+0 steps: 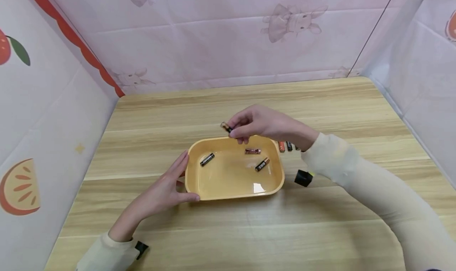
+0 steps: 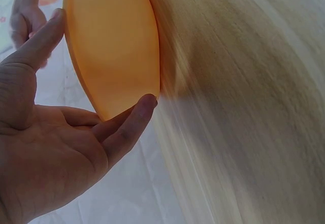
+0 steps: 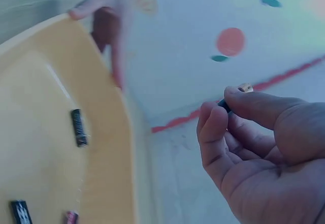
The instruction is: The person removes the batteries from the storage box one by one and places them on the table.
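A yellow plastic tub (image 1: 233, 197) sits on the table. My left hand (image 1: 165, 194) grips its left end, thumb at the near corner and fingers along the outer side. Over the tub's far rim, my right hand (image 1: 254, 124) pinches a black battery with a gold end (image 1: 226, 127) between thumb and fingers. Inside the tub lie a dark battery (image 1: 207, 159) at the left, a dark red battery (image 1: 253, 151) near the far wall, and a black battery with a copper end (image 1: 262, 164) at the right. The right wrist view shows the pinched battery's tip (image 3: 246, 88).
Right of the tub, an orange-red battery (image 1: 281, 146) and a black battery (image 1: 289, 146) lie in a row, partly behind the right wrist; another peeks out beside them. A wood-grain table (image 1: 228, 239) lies beneath. Printed sheets (image 1: 221, 45) hang behind it and at both sides.
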A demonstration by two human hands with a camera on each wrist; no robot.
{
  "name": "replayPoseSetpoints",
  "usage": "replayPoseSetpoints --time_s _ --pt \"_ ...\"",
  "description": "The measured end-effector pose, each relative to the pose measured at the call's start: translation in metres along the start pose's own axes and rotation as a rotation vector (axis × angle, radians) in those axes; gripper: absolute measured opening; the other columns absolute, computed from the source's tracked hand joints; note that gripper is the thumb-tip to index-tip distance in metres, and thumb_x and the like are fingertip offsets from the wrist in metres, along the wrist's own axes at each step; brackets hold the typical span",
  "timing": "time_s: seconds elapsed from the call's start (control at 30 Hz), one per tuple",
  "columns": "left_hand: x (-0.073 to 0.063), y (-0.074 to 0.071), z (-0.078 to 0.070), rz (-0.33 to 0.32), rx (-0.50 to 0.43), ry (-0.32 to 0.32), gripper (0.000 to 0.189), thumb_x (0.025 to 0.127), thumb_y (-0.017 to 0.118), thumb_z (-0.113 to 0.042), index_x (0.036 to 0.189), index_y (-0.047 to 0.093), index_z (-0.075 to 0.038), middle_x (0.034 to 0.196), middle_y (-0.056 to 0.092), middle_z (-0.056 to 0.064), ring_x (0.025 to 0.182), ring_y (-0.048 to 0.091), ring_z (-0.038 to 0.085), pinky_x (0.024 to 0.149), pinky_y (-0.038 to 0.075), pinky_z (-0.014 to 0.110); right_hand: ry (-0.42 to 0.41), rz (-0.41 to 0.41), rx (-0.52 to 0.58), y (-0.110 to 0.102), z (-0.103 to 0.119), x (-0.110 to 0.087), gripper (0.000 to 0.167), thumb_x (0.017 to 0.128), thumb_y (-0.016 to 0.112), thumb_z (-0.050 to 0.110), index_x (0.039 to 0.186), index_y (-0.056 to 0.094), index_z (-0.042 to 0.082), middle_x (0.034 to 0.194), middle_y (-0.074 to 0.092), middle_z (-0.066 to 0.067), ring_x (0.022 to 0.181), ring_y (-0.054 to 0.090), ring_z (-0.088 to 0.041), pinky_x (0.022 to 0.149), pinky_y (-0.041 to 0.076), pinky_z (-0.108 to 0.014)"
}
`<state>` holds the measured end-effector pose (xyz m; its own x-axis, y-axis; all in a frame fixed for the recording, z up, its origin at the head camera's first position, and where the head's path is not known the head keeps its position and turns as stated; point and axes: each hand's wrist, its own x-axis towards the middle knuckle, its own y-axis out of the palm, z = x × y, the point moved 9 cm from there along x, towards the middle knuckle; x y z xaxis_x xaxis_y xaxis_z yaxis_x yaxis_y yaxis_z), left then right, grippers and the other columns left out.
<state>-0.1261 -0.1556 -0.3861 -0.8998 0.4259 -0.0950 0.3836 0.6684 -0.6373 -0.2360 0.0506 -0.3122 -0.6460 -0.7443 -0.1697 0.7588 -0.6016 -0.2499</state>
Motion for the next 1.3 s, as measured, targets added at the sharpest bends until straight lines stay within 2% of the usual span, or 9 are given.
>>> replayPoseSetpoints --time_s 0.13,0.3,0.47,0.53,0.73,0.97,1.3 --pt "0.0 -0.001 0.0 0.0 0.001 -0.001 0.117 0.082 0.09 -0.026 0.164 0.011 -0.001 0.173 0.001 0.013 0.129 0.055 0.03 0.093 0.058 0.036 -0.013 -0.074 0.107 -0.021 0.004 -0.019 0.023 0.099 0.068 0.004 0.119 0.067 -0.007 0.097 0.069 -0.014 0.082 0.063 -0.019 0.077 0.057 -0.033" --pt "0.001 -0.001 0.001 -0.001 -0.004 0.003 0.117 0.082 0.09 -0.028 0.165 0.011 -0.001 0.173 0.001 0.012 0.128 0.055 0.03 0.093 0.057 0.037 -0.081 -0.165 0.215 -0.047 0.008 -0.045 0.021 0.098 0.064 -0.003 0.118 0.064 -0.012 0.098 0.068 -0.012 0.081 0.061 -0.017 0.073 0.055 -0.029" --pt "0.001 -0.001 0.0 0.0 -0.004 0.001 0.118 0.082 0.091 -0.027 0.165 0.011 -0.002 0.173 0.001 0.011 0.128 0.055 0.03 0.094 0.057 0.037 -0.118 -0.233 0.306 -0.07 0.003 -0.067 0.016 0.1 0.063 -0.004 0.114 0.07 -0.005 0.098 0.071 -0.008 0.081 0.062 -0.015 0.072 0.055 -0.026" --pt "0.001 -0.001 0.0 0.002 -0.003 -0.001 0.117 0.082 0.091 -0.027 0.165 0.011 -0.001 0.173 0.0 0.01 0.129 0.054 0.03 0.094 0.057 0.037 -0.14 -0.245 0.354 -0.077 0.0 -0.074 0.016 0.1 0.062 -0.006 0.112 0.071 -0.002 0.098 0.072 -0.008 0.08 0.063 -0.015 0.072 0.055 -0.025" --pt "0.002 -0.003 -0.003 0.007 -0.019 0.005 0.116 0.083 0.09 -0.026 0.165 0.011 -0.001 0.173 0.0 0.01 0.131 0.053 0.031 0.095 0.056 0.039 -0.214 -0.276 0.487 -0.095 -0.004 -0.094 0.017 0.1 0.058 -0.011 0.107 0.072 -0.003 0.103 0.073 -0.013 0.084 0.066 -0.017 0.075 0.056 -0.026" --pt "0.002 -0.002 -0.004 0.006 -0.022 0.006 0.117 0.082 0.09 -0.025 0.165 0.011 -0.001 0.173 0.001 0.012 0.132 0.052 0.032 0.095 0.056 0.039 -0.264 -0.301 0.582 -0.113 -0.015 -0.115 0.018 0.102 0.053 -0.012 0.108 0.069 -0.007 0.104 0.07 -0.015 0.086 0.068 -0.021 0.076 0.057 -0.027" --pt "0.001 -0.002 -0.003 0.004 -0.016 -0.005 0.116 0.082 0.09 -0.025 0.164 0.011 0.001 0.173 0.001 0.012 0.133 0.051 0.034 0.096 0.056 0.039 -0.246 -0.373 0.682 -0.128 -0.052 -0.136 0.021 0.103 0.051 -0.013 0.105 0.069 -0.004 0.101 0.072 -0.013 0.087 0.07 -0.021 0.079 0.058 -0.028"
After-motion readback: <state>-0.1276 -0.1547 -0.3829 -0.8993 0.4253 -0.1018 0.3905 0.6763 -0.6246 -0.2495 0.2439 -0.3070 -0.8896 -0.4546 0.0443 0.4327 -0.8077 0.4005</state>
